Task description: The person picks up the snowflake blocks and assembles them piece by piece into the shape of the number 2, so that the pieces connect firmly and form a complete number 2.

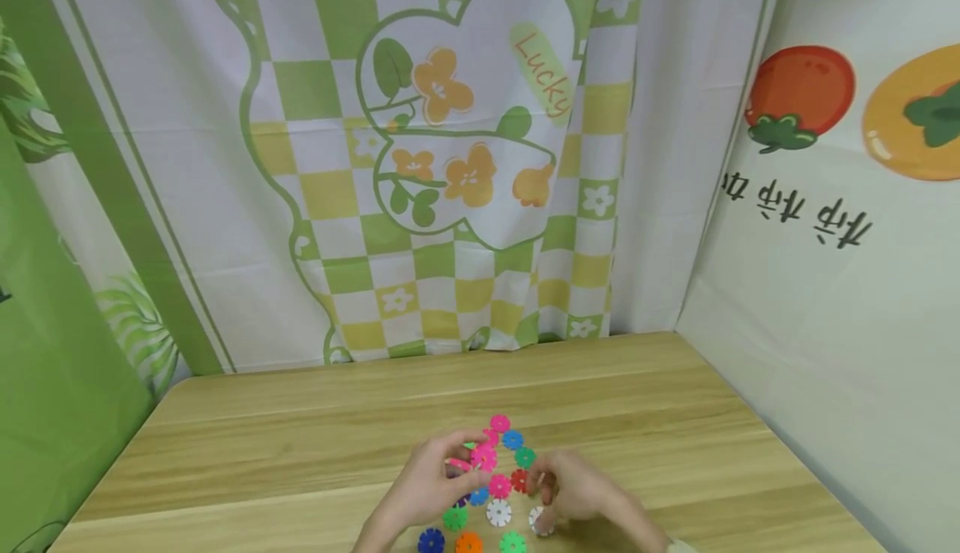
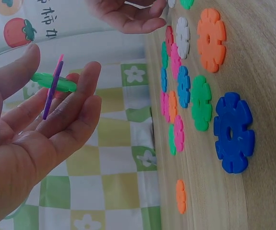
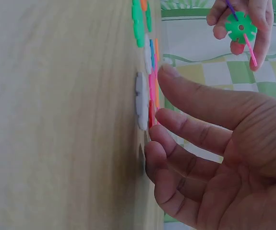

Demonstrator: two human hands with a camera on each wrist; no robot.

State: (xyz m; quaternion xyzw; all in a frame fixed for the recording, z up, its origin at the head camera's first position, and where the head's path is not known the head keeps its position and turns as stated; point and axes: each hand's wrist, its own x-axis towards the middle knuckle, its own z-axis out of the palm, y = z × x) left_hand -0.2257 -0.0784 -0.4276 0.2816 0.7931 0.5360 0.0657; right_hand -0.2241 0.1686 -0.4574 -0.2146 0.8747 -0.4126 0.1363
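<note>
My left hand (image 1: 426,486) is raised above the table and holds a small assembly of slotted snowflake discs. A green disc (image 3: 241,28) forms its middle, with a purple disc (image 2: 50,98) and a pink disc (image 3: 250,50) slotted into it. In the left wrist view, the thumb and fingers pinch the green disc's two ends. My right hand (image 1: 573,486) hovers low at the right with loosely curled fingers, the thumb well apart from them. Right at its fingertips a white disc (image 3: 141,101) lies on the table, partly covered by the fingers in the head view.
Several loose discs lie between and in front of the hands, among them a dark blue disc (image 1: 431,540), an orange disc (image 1: 468,543) and another white disc (image 1: 498,512). The wooden table (image 1: 300,419) meets a patterned curtain (image 1: 450,286) at the back.
</note>
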